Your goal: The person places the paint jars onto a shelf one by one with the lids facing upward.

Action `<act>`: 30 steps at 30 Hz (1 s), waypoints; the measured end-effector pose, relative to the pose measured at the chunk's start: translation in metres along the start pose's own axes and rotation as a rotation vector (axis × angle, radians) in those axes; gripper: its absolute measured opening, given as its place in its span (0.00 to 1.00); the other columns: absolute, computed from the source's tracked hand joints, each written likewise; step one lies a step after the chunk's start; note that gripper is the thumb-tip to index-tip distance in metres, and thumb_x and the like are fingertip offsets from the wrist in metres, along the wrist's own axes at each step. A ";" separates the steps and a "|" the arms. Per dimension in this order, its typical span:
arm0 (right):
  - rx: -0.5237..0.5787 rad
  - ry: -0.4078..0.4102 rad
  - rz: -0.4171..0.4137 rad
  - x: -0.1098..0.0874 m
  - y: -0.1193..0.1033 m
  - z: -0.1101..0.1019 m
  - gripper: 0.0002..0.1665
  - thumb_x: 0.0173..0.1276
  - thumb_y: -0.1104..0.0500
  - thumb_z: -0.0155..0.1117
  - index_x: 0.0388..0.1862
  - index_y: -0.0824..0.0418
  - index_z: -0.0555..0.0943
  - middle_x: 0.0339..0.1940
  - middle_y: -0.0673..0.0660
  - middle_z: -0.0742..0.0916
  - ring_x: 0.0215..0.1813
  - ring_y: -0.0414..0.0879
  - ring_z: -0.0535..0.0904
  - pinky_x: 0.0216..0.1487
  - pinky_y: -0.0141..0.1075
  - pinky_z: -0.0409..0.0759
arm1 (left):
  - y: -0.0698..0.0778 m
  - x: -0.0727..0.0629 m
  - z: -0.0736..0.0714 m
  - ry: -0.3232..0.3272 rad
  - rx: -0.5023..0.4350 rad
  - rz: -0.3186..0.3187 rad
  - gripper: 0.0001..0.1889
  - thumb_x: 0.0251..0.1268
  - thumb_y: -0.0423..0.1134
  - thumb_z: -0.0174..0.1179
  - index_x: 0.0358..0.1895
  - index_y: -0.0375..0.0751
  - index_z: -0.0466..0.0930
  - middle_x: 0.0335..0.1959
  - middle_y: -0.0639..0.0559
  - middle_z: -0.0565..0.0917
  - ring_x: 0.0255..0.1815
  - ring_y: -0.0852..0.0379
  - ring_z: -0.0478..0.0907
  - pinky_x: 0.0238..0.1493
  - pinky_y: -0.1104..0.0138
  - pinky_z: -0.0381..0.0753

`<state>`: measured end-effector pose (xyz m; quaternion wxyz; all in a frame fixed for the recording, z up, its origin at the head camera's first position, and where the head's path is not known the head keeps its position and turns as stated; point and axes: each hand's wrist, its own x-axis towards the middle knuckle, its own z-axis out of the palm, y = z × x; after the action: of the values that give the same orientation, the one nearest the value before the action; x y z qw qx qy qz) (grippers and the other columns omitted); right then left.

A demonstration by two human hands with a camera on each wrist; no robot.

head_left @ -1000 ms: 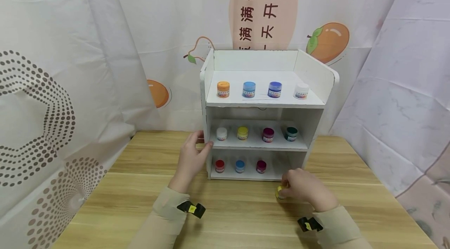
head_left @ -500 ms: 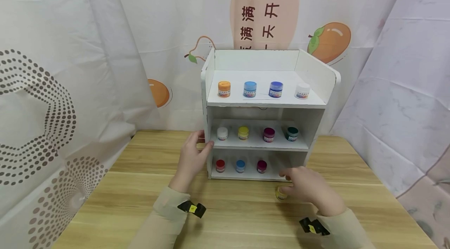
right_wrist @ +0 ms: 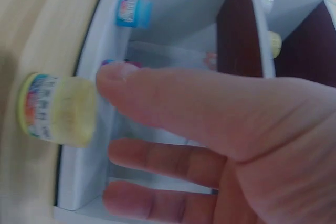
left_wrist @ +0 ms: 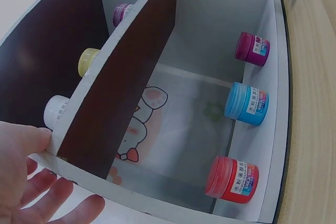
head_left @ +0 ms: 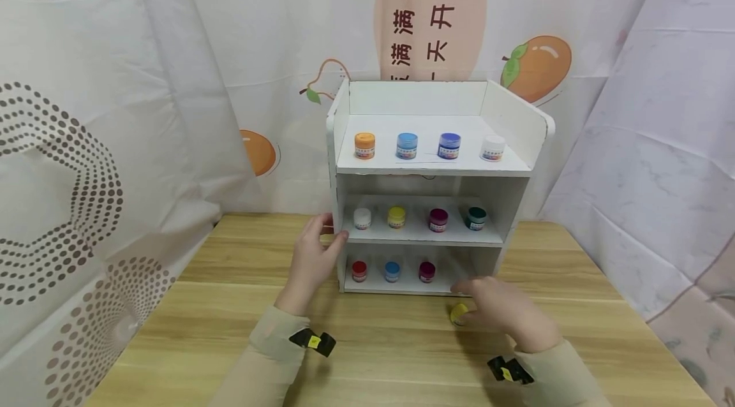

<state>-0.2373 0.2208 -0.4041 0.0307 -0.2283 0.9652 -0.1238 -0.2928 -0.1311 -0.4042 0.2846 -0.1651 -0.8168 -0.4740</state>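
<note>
In the head view, a small white shelf unit (head_left: 416,172) stands on the table with paint jars on three levels. My left hand (head_left: 311,260) holds its left side panel, thumb at the front edge and fingers along the outer face; the left wrist view shows this thumb (left_wrist: 37,139) by the middle board. A yellow paint jar (head_left: 459,314) stands on the table before the unit's lower right corner. Beside it is my right hand (head_left: 505,308), fingers spread and holding nothing. In the right wrist view, a gap separates the yellow jar (right_wrist: 58,109) from the lower fingers.
On the bottom level stand a red jar (head_left: 359,271), a blue jar (head_left: 392,272) and a magenta jar (head_left: 427,272). Several more jars line the middle board (head_left: 413,238) and the top board (head_left: 425,168). Printed curtains (head_left: 287,24) hang behind the wooden table (head_left: 367,356).
A second ago my right fingers were around the yellow jar's lid. They have since opened off it, and the jar stays on the table. My left hand keeps its place.
</note>
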 end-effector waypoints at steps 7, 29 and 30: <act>0.011 -0.015 0.054 0.005 0.003 0.008 0.18 0.54 0.58 0.80 0.44 0.52 0.87 0.36 0.48 0.84 0.36 0.45 0.76 0.36 0.48 0.78 | 0.002 0.001 0.000 0.001 0.001 0.020 0.19 0.69 0.37 0.67 0.60 0.38 0.77 0.52 0.46 0.81 0.52 0.49 0.81 0.40 0.61 0.87; 0.016 -0.006 0.037 0.011 0.007 0.017 0.10 0.53 0.60 0.79 0.33 0.53 0.86 0.27 0.45 0.77 0.30 0.42 0.71 0.31 0.40 0.72 | -0.002 0.000 0.000 -0.001 -0.009 0.006 0.18 0.70 0.37 0.67 0.60 0.38 0.77 0.52 0.46 0.81 0.51 0.50 0.81 0.39 0.63 0.87; 0.012 -0.003 0.032 0.011 0.007 0.016 0.10 0.53 0.60 0.79 0.33 0.53 0.86 0.27 0.45 0.78 0.30 0.42 0.71 0.31 0.40 0.72 | -0.002 0.000 0.000 -0.002 -0.010 0.001 0.18 0.70 0.37 0.66 0.60 0.39 0.77 0.52 0.47 0.81 0.52 0.50 0.81 0.40 0.63 0.87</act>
<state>-0.2482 0.2181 -0.4216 0.0355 -0.2128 0.9679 -0.1289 -0.2940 -0.1320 -0.4051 0.2832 -0.1675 -0.8147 -0.4775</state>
